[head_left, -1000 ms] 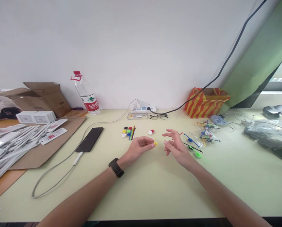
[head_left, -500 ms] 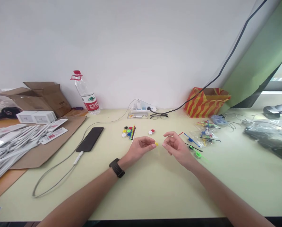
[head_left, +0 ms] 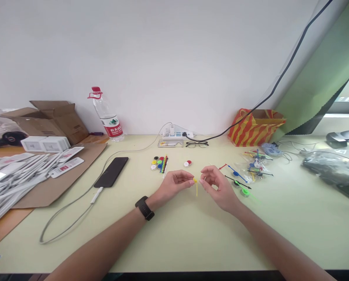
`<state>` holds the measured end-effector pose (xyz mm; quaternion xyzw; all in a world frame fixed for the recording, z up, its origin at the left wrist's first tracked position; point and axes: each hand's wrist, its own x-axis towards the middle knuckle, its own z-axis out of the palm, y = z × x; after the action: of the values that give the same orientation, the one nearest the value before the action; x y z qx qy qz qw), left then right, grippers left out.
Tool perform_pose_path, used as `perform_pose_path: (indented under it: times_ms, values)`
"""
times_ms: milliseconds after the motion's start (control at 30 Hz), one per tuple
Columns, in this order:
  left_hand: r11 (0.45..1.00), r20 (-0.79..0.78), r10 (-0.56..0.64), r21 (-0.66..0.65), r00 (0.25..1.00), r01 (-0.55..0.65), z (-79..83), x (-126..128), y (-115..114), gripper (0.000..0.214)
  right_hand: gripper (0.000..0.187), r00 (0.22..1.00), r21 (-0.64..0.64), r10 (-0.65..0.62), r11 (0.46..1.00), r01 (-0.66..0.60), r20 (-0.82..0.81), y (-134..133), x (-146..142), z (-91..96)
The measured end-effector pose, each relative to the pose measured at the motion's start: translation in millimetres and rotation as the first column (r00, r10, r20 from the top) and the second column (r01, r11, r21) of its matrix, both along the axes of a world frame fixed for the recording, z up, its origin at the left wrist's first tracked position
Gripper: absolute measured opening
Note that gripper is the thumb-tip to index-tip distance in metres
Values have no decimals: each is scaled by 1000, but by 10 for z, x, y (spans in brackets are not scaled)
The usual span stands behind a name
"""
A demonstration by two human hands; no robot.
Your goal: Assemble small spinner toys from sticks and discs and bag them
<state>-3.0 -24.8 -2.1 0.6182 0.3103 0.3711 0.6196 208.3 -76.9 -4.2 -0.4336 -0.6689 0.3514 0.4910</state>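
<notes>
My left hand, with a black watch on its wrist, pinches a small yellow plastic spinner between thumb and fingers. From it a thin yellow stick points down. Just to the right, my right hand hovers with curled fingers, its thumb and forefinger apart and nothing visible between them. Past that hand lie blue, black and green arrow spinners on round bases, such as a green spinner. Beyond my left hand are several coloured round discs beside a bundle of coloured arrows.
A red and a white disc lie mid-table. Behind them are glasses, a clear case and a power strip. A phone on a cable, a bottle and cardboard stand left. Bagged parts and a striped bag are right.
My right hand has shifted slightly left, closer to the yellow spinner. The yellow stick now shows clearly, hanging down; my left hand has barely moved.
</notes>
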Motion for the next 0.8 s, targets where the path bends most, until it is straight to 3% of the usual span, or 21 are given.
perform_pose_path:
  times_ms: [133,267,333,433,633,800]
  values:
    - [999,11,3,-40,1000,-2,6,-4,12,34,33,993,165,-104,982,93,59,-53,10,8]
    - [999,33,36,-40,999,-35,13,-7,20,32,22,998,-98,57,993,-60,-31,-40,34,12]
    - [998,42,47,-40,998,-46,10,-7,24,32,19,989,-177,61,981,-84,-134,-5,56,17]
    - [998,36,39,-40,999,-38,-2,-5,25,33,21,979,-149,12,988,-43,-203,40,74,26]
    - [1000,14,1,-17,1000,-1,-29,-4,20,33,23,996,-43,52,998,-56,-72,18,15,23]
    - [1000,-3,-17,-14,1000,17,-24,-3,9,32,23,995,-38,97,994,-98,-21,5,-5,5]
